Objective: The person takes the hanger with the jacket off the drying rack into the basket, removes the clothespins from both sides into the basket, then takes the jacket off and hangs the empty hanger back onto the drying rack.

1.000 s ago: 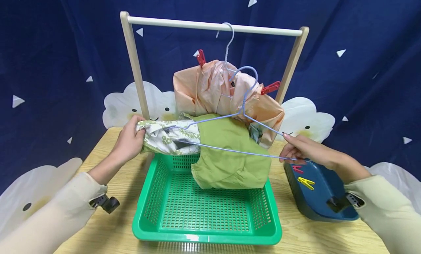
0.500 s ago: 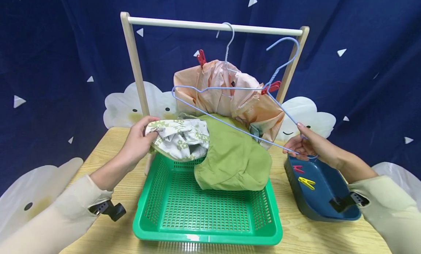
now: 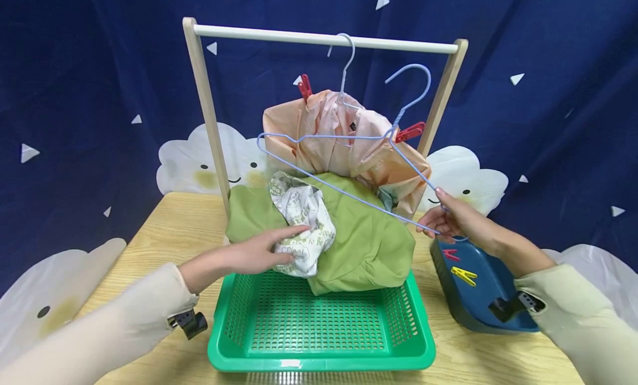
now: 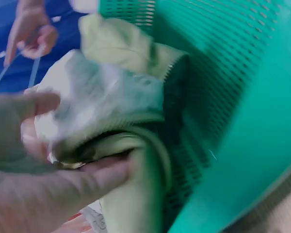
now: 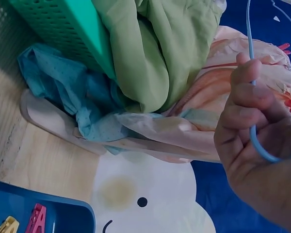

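Note:
A green zip-edged garment (image 3: 369, 230) lies bunched over the back of the green basket (image 3: 319, 364). Its white printed lining (image 3: 311, 232) is folded outward. My left hand (image 3: 256, 253) reaches to that lining, fingers extended and thumb apart; in the left wrist view this hand (image 4: 34, 179) is blurred beside the cloth. With my right hand (image 3: 463, 221) I hold a blue wire hanger (image 3: 397, 119) by one end, its hook up and its other end pointing left above the garment. Curled fingers (image 5: 245, 94) wrap the wire in the right wrist view.
Behind, a wooden rack (image 3: 279, 35) carries a peach garment (image 3: 289, 130) on a hanger, with red clothespins (image 3: 411, 132). A blue tub (image 3: 490, 285) at right holds a yellow clothespin (image 3: 463, 276) and a pink one. Teal cloth (image 5: 77, 87) lies beside the basket.
The hanger came out of the garment's lining, rose to the right, then shifted slightly left. My left hand let go of the garment's left edge and moved right; the lining is now bunched centrally.

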Demonstrator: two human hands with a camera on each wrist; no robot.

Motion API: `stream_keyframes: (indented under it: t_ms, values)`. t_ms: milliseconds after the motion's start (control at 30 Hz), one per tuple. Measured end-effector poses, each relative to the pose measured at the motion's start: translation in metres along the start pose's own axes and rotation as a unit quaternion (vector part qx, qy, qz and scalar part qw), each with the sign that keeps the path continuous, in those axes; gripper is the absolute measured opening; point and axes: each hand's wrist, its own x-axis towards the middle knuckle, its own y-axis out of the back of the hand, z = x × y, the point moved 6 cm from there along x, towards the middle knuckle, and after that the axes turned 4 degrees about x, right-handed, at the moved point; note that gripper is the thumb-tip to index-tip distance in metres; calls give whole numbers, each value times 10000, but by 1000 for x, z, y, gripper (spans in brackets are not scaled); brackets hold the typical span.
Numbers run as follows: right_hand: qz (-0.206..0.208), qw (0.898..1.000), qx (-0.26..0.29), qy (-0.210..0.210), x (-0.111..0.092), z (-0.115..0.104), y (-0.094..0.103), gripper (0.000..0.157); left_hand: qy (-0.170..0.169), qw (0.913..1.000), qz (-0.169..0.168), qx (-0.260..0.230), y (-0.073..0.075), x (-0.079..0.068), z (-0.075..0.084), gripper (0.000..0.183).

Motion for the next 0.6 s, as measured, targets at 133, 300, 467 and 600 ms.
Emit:
stream_keyframes:
  t_ms: [133, 300, 467, 600]
  values:
    - [19, 9998, -145, -148, 2, 0, -4, 79, 319, 9933, -873, 684, -17, 2, -8, 70]
    - [80, 9991, -351, -243, 3, -4, -8, 83, 1038, 9720, -1507, 1474, -26, 5, -20, 72]
    - [45, 9991, -404, -105, 4, -10, -12, 85, 1596, 9407, -1930, 2289, -32, 11, -27, 71]
    - [34, 9987, -504, -41, 5, -15, -17, 88, 1914, 9206, -2076, 2697, -33, 15, -30, 72]
